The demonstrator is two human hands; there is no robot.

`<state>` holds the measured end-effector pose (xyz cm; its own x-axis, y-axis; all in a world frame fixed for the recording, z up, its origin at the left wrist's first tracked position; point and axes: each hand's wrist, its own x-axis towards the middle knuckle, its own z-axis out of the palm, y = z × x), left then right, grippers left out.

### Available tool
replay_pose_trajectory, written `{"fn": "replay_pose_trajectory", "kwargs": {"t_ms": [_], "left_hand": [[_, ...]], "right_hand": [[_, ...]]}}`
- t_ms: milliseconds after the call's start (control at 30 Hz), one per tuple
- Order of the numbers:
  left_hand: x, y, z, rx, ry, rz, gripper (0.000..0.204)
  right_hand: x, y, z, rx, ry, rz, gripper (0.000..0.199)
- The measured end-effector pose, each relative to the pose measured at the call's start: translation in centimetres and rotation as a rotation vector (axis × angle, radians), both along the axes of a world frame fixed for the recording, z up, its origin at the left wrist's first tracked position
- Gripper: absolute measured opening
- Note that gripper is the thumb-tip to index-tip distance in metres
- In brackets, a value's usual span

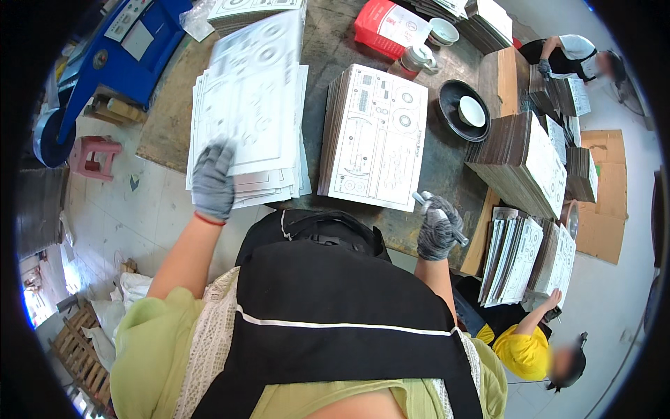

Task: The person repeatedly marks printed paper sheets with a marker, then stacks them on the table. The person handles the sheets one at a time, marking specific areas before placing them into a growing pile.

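Note:
My left hand [214,180], in a grey glove, grips the near left edge of a white printed sheet [255,105]. Motion smears the sheet, which lies askew over a loose pile of similar sheets [296,183]. My right hand [440,229], gloved too, is closed around a slim grey rod-like tool [421,198]; its exact kind is unclear. Between my hands, nearer the right, stands a neat, thick stack of printed boards [377,136] with line drawings on top.
A red-white bag [389,28], a lidded jar [413,60] and a black bowl [450,105] holding a white bowl [472,111] occupy the table's far right. More board stacks [520,157] line the right. Two people work there. A blue machine [139,49] and pink stool [95,156] are left.

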<state>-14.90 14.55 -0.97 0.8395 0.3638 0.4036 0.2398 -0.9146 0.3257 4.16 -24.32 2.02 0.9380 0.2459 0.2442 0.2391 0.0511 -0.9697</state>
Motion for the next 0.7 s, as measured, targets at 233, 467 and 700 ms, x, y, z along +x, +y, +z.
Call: {"fn": "replay_pose_trajectory", "kwargs": {"t_ms": [233, 467, 700], "left_hand": [[-1.2, -3.9, -4.1, -0.109, 0.716, 0.063, 0.075], [14.9, -15.4, -1.8, -0.178, 0.747, -0.556, 0.102], [16.3, -16.8, -6.2, -0.072, 0.767, -0.535, 0.104]], "right_hand": [[2.0, 2.6, -2.6, -0.096, 0.135, 0.064, 0.018], [7.1, 7.8, -6.5, 0.280, 0.317, 0.106, 0.032], [11.3, 11.3, -9.0, 0.324, 0.318, 0.034, 0.016]]}}
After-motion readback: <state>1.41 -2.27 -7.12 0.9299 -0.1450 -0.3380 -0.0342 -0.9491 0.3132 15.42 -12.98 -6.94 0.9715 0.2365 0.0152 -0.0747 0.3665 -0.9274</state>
